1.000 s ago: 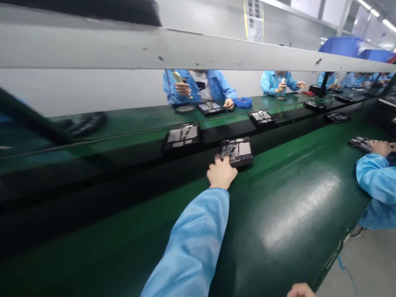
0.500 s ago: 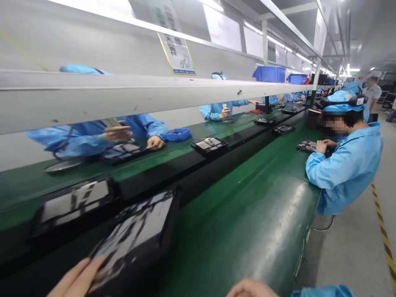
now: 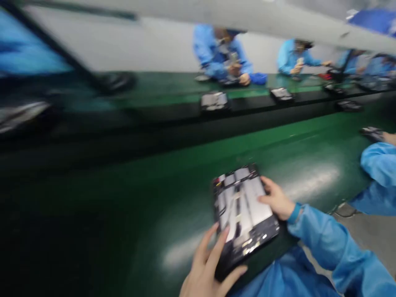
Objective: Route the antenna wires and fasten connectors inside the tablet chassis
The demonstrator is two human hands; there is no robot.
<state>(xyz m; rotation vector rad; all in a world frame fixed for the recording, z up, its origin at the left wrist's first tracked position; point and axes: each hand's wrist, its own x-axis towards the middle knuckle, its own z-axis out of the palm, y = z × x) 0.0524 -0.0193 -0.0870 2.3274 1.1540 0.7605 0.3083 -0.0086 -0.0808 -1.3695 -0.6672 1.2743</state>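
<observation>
Open tablet housing [image 3: 243, 218] held at its edges, fingers spread, by left hand [image 3: 206, 266] and right hand [image 3: 275, 199], over green conveyor belt [image 3: 161, 198].

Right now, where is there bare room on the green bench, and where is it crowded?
Bare green bench lies left of the black frame in the left hand and right hand. Another patch runs between the right hand and a co-worker's sleeve. The far black rail is crowded with trays.
</observation>
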